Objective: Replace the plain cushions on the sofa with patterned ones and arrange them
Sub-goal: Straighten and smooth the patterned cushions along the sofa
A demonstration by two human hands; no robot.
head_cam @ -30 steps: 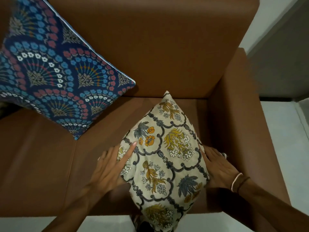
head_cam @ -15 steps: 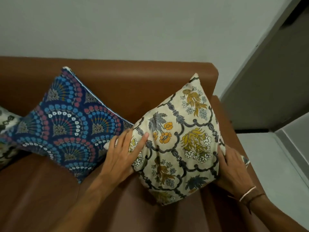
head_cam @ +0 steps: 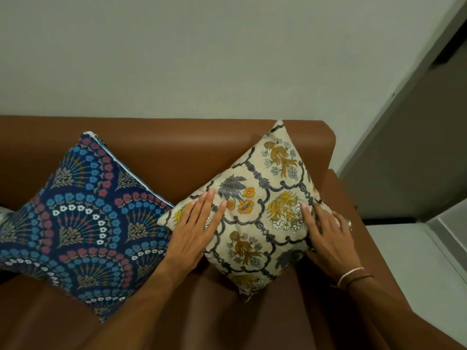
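Observation:
A cream floral cushion (head_cam: 257,213) stands on one corner in the right end of the brown sofa (head_cam: 177,147) and leans on the backrest. My left hand (head_cam: 194,231) lies flat over its left corner, fingers stretched onto the front face. My right hand (head_cam: 328,236) presses against its right corner next to the armrest. A dark blue fan-patterned cushion (head_cam: 83,223) leans on the backrest to the left, and its right corner touches the cream one.
The sofa's right armrest (head_cam: 353,223) is close beside my right hand. A sliver of another pale cushion (head_cam: 3,213) shows at the far left edge. Behind is a grey wall (head_cam: 202,59), and at right a pale floor (head_cam: 404,261) and a doorway.
The cream cushion went from the seat's front edge up and back against the backrest. My hands shifted from gripping its sides to lying flatter on it. The view tilted up.

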